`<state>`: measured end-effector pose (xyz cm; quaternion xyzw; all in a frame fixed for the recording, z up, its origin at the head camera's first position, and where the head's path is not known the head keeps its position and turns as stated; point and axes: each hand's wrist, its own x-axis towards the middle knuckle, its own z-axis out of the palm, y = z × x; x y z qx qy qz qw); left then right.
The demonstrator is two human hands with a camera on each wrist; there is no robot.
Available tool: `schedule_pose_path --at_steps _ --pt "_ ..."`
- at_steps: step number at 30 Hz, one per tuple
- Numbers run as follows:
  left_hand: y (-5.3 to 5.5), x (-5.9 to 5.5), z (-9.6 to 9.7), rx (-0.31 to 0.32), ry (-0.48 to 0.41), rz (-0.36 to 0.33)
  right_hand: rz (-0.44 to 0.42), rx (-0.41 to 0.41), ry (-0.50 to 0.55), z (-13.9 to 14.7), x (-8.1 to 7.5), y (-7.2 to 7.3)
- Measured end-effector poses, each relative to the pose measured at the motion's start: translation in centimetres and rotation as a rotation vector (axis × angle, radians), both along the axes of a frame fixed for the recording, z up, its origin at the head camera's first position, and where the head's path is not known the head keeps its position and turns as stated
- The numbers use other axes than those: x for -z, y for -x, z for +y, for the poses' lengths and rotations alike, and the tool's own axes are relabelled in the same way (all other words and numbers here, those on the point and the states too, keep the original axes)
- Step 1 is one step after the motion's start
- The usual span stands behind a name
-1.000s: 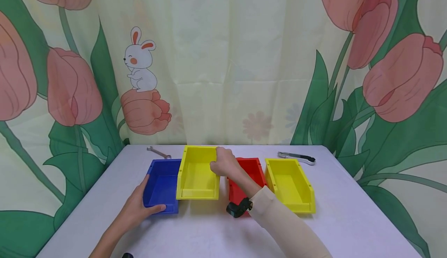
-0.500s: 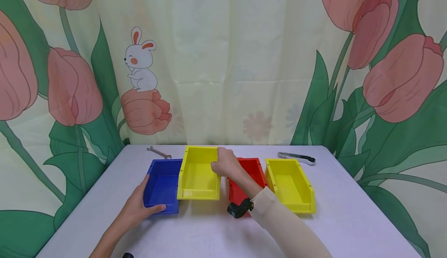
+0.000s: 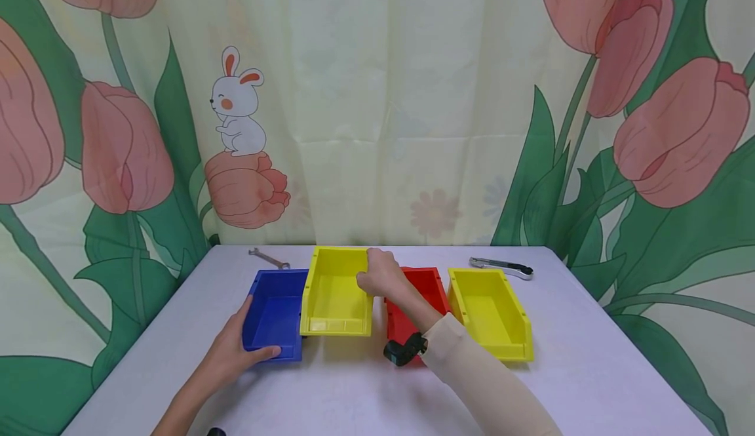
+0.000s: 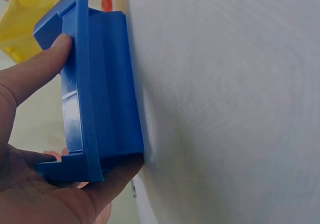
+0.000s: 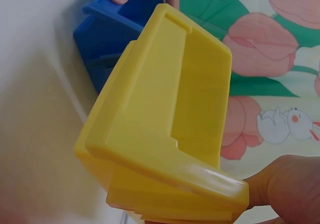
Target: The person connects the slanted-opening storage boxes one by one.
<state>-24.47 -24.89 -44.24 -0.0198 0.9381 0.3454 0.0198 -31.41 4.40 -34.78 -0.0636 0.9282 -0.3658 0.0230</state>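
In the head view my left hand [image 3: 227, 354] grips a blue plastic storage bin [image 3: 272, 321] at its left side, the thumb lying over the low front lip. The left wrist view shows that thumb [image 4: 55, 56] on the lip and a finger under the bin's near corner. My right hand [image 3: 385, 275] holds a yellow storage bin [image 3: 336, 292] by its right wall. This bin hangs raised above the table, overlapping the blue bin's right edge. In the right wrist view its fingers are mostly hidden behind the yellow bin [image 5: 200, 99].
A red bin [image 3: 425, 285], partly behind my right forearm, stands beside a second yellow bin [image 3: 492, 318] on the white table [image 3: 354, 396]. A wrench [image 3: 268, 258] lies back left; a silver tool with a black grip [image 3: 501, 265] lies back right. A printed curtain [image 3: 377, 95] hangs behind.
The held yellow bin has shifted very slightly to the right, its front edge a touch higher. My left hand and the blue bin stay nearly still.
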Motion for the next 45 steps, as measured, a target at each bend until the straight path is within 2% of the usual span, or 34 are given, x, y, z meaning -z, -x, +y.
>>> schedule_pose_path --at_steps 17,29,37,45 --pt "0.1 0.2 0.0 0.004 0.0 0.005 0.001 -0.011 -0.019 0.3 0.3 0.1" --pt "-0.1 0.0 0.1 -0.005 0.006 0.009 -0.01 -0.016 0.004 0.1 0.1 0.0" --pt "-0.3 0.2 0.5 0.006 0.003 0.023 0.005 -0.03 -0.047 0.2 0.7 0.3" --pt "-0.5 0.1 1.1 -0.003 -0.009 0.033 0.004 -0.038 0.006 1.0 0.8 0.8"
